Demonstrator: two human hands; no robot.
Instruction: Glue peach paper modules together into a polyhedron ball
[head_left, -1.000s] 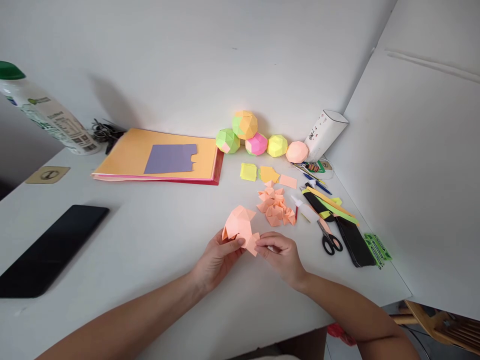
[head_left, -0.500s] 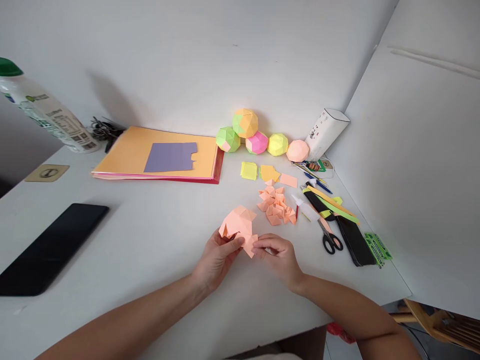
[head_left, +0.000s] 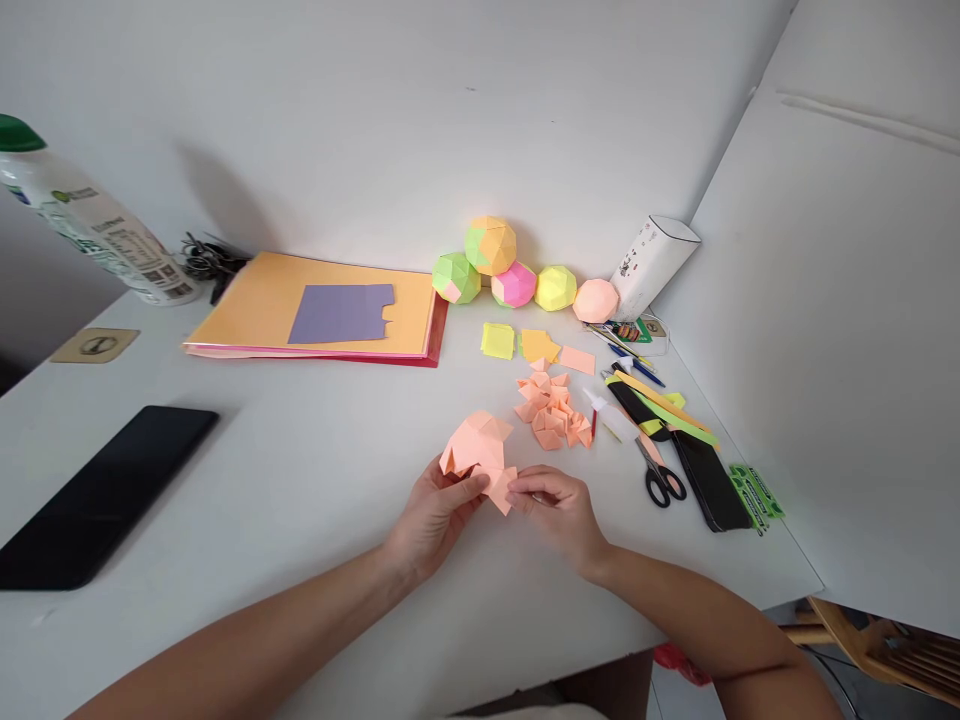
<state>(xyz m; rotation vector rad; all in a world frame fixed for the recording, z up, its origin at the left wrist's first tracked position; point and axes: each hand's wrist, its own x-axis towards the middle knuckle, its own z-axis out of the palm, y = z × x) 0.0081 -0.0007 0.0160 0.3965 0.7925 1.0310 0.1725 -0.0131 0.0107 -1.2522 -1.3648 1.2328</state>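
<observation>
A partly built ball of folded peach paper (head_left: pixel 478 442) is held over the desk, with pointed flaps along its open edge. My left hand (head_left: pixel 436 512) grips it from the left, thumb pressed on a lower piece. My right hand (head_left: pixel 559 510) pinches the corner of a folded flap at its lower right side. Just beyond my hands lies a heap of loose folded peach paper pieces (head_left: pixel 551 405). Several finished paper balls, among them a yellow one (head_left: pixel 556 288) and a peach one (head_left: pixel 596 301), sit against the wall.
Yellow paper squares (head_left: pixel 497 341) and orange ones (head_left: pixel 538 346) lie behind the heap. To the right are a glue bottle (head_left: pixel 616 420), scissors (head_left: pixel 664 487) and a black case (head_left: pixel 712 480). A tablet (head_left: pixel 109 500) and a paper stack (head_left: pixel 262 310) are at left.
Almost nothing differs. My right hand and the flap it pinches have shifted very slightly to the right; the left hand keeps its hold.
</observation>
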